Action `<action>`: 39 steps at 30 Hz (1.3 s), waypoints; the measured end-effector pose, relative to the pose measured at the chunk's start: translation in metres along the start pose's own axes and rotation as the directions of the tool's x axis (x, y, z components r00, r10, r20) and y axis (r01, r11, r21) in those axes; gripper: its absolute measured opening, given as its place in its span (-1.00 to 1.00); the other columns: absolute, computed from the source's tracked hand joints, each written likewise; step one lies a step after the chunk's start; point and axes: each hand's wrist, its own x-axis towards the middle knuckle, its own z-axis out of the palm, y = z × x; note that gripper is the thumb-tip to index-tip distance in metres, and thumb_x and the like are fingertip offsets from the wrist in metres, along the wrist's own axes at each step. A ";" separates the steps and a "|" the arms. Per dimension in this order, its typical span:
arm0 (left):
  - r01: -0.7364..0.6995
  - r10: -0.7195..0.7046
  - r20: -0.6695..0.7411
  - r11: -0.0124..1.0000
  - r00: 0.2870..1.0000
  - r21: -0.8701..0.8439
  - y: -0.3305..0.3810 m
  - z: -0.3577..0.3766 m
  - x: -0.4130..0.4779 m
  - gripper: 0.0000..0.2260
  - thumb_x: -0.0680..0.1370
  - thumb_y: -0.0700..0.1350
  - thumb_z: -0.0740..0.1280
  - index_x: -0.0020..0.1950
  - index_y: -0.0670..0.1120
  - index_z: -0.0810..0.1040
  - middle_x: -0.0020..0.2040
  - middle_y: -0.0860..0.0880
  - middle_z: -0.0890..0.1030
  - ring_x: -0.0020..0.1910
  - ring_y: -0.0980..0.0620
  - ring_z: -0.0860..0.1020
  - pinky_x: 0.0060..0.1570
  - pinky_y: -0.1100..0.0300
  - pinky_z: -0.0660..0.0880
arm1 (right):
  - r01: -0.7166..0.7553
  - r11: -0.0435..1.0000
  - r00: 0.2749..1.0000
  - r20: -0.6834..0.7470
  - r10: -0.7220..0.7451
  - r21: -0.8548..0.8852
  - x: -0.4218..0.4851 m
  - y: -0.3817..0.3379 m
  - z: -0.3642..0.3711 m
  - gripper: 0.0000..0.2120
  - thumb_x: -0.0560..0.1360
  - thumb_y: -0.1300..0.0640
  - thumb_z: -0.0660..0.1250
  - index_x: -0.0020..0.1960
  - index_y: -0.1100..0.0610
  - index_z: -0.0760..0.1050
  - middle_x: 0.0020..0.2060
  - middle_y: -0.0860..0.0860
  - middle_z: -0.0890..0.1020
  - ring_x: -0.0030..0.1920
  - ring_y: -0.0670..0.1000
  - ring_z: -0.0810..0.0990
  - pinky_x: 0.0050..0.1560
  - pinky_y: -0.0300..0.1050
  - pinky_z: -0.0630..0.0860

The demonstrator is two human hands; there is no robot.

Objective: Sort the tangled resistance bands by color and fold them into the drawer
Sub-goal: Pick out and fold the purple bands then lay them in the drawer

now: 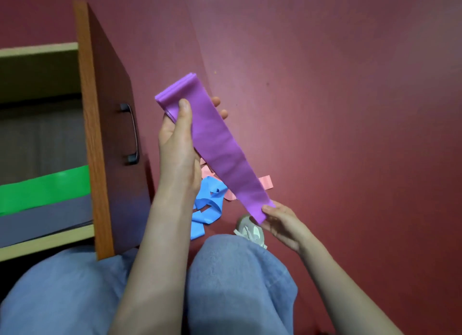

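A purple resistance band (215, 144), folded into a flat layered strip, is stretched between my hands above the floor. My left hand (178, 139) grips its upper end, thumb on top and fingers behind. My right hand (282, 219) pinches its lower end. Below the strip, a crumpled blue band (206, 204) and a pink band (265, 183) lie on the floor, partly hidden. The open wooden drawer (97, 134) at the left holds a green band (45, 190) and a dark grey band (47, 218), lying flat side by side.
The drawer front with its metal handle (131, 133) juts out beside my left forearm. My knees in blue jeans fill the bottom of the view, with a grey shoe (251, 231) by my right hand. Dark red floor (337, 97) stretches to the right.
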 end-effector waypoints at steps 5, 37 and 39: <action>-0.081 0.077 -0.049 0.992 0.996 -0.099 0.025 -0.023 -0.009 -0.78 0.63 -0.12 0.05 -0.05 -0.05 0.47 -0.31 0.05 0.69 -0.27 0.12 0.64 -0.16 0.24 0.60 | 0.192 0.964 0.980 -0.086 -0.178 0.186 -0.027 -0.015 0.021 -0.44 -0.21 0.03 0.67 -0.24 0.12 0.67 -0.31 0.00 0.71 -0.31 -0.10 0.67 -0.30 -0.23 0.62; -0.334 0.178 -0.699 0.938 0.693 -0.093 0.151 -0.282 -0.054 -0.78 0.57 -0.31 0.16 -0.11 -0.02 0.47 -0.13 0.01 0.55 -0.14 0.15 0.55 -0.18 0.28 0.58 | 0.436 0.758 0.884 0.071 -0.463 -0.485 -0.026 -0.036 0.286 -0.90 0.45 0.33 0.30 -0.15 0.17 0.55 -0.49 -0.09 0.66 -0.44 -0.17 0.61 -0.38 -0.35 0.56; -0.297 0.215 -0.705 0.955 0.675 0.007 0.154 -0.291 -0.050 -0.80 0.56 -0.29 0.19 -0.10 -0.01 0.48 -0.12 0.04 0.53 -0.14 0.18 0.54 -0.16 0.33 0.55 | 0.449 0.721 0.866 0.058 -0.497 -0.527 -0.026 -0.033 0.296 -0.91 0.44 0.32 0.31 -0.11 0.18 0.55 -0.44 -0.05 0.65 -0.45 -0.20 0.60 -0.39 -0.36 0.55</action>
